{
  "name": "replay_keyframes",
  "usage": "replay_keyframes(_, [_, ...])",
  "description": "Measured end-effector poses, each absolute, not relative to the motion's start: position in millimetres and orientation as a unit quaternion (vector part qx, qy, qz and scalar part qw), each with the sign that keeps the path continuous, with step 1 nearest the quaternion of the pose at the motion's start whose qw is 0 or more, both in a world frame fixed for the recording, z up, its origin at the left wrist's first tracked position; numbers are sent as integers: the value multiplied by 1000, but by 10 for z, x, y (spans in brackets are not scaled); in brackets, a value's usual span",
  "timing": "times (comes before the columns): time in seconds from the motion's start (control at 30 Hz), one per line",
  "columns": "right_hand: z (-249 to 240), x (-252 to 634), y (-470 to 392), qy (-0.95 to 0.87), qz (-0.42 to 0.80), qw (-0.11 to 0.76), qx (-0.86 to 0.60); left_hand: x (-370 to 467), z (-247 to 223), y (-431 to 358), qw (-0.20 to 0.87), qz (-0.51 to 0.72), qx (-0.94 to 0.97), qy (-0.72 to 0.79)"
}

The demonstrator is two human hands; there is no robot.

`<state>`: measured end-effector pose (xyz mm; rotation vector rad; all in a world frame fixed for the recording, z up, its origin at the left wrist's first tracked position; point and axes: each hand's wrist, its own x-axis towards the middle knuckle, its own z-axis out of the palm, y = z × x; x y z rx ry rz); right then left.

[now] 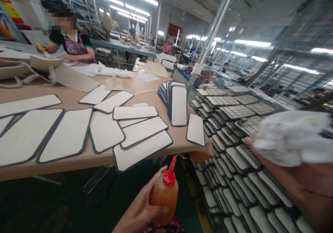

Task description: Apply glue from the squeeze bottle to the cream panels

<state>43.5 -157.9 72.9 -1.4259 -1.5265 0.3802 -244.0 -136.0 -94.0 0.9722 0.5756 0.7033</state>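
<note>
My left hand (145,201) is wrapped round an orange squeeze bottle (164,196) with a red nozzle, held upright in front of the table edge. At the right, my right hand (281,177) is raised with a crumpled white cloth (293,137) in it; its fingers are mostly hidden by the cloth. White panels with dark borders, one of them a long panel (143,149) overhanging the edge, lie spread and overlapping on the table. Near the table's right corner are a fanned stack of panels (179,104) and a single panel (196,129).
The brown-covered table (104,163) spans the left and middle. Wire racks (234,170) full of panels stand at the right, beside a slanted metal pole (208,38). Across the table sits a person (75,45) holding something yellow. Beige pieces (75,76) lie at the far left.
</note>
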Motion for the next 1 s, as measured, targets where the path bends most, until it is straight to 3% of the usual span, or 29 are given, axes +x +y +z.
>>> replay_keyframes(0.1, [494,289,-1430,-578,307,574,-492,-2380,-889,-1335,848,310,389,181])
replay_keyframes(0.23, [147,-44,-1286,-623,374,492,-480,-2292,-819,-1319,857,319,371,158])
replay_keyframes(0.43, [163,-334,-1188,-728,325,366,-480,-2271,-779,-1317,866,312,367,134])
replay_keyframes(0.57, [157,-411,-1109,-817,174,309,-455,-2269,-776,-1335,859,316,378,138])
replay_keyframes(0.73, [35,-538,-1063,-787,126,394,-458,-2197,-743,-1355,843,360,363,165])
replay_keyframes(1.0, [-247,-833,-1052,-630,309,531,-476,-2137,-885,-1321,811,429,345,197])
